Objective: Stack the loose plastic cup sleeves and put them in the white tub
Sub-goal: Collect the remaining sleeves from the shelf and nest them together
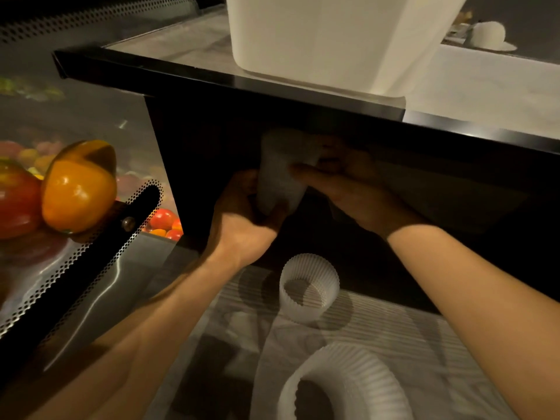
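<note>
In the dark space under the counter, both my hands hold a stack of white ribbed cup sleeves (281,171), which leans a little to the left. My left hand (242,216) grips its lower end. My right hand (339,183) wraps its upper side with the fingers across it. Below them a loose sleeve (309,287) stands upright on the lower shelf. A larger, nearer sleeve (342,380) lies at the bottom of the view. The white tub (333,37) stands on the counter top, above my hands.
The black counter edge (272,89) juts out above my hands. At left, an orange pepper (77,189) and a red pepper (15,201) rest by a perforated black metal bar (91,259). Small tomatoes (165,224) lie behind it. A white cup (488,34) sits far right.
</note>
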